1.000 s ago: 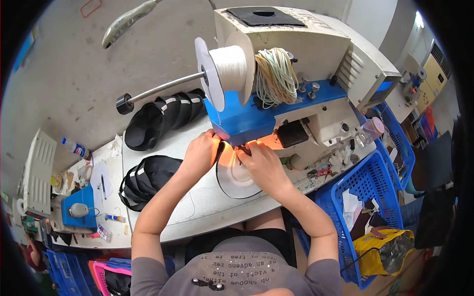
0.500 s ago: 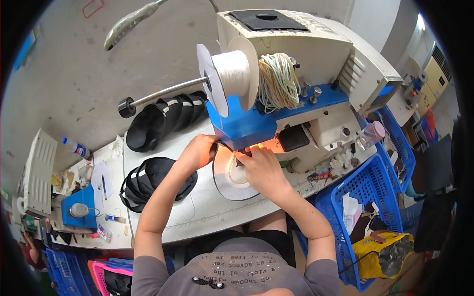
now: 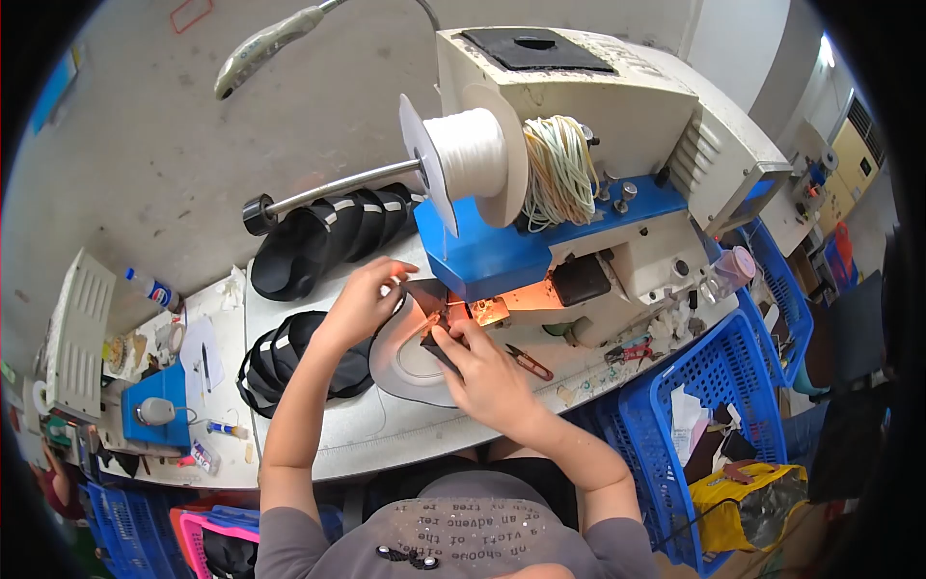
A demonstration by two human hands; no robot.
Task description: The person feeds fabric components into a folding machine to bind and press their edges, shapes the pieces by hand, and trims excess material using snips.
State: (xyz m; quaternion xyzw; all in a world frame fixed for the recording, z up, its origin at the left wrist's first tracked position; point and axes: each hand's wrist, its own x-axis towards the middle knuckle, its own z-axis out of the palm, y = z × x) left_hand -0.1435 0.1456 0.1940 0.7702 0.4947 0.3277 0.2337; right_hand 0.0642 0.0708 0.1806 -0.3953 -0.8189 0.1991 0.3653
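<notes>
The curved workpiece [image 3: 386, 359] lies between our two grips, its pale face up on the white counter [image 3: 338, 434]. Its broad, rounded end bulges towards our body and our left forearm. From there its long axis slants away from us and slightly rightward, to the darker end in front of the sewing machine's blue head [image 3: 482, 253]. A pale oval outline shows inside the round end.

Our right grip [image 3: 477, 372] is clenched on a dark folded part of the workpiece, at its right side, with thumb and fingers close together. Our left grip [image 3: 362, 301] is at the upper left edge, its fingers curled; we cannot tell whether they pinch the edge or only rest by it.

Just beyond the right grip, a small metal plate [image 3: 489, 311] glows orange under the lamp light. Just right of that grip, red-handled snips [image 3: 531, 362] lie with their tips pointing away from us. Left of the left grip sits one stack of black pieces [image 3: 304, 362], and farther off behind it, another black stack [image 3: 333, 236]. Beyond both grips hangs the white cord spool [image 3: 468, 152], and well to the right of the right grip stands a blue basket [image 3: 714, 372].
</notes>
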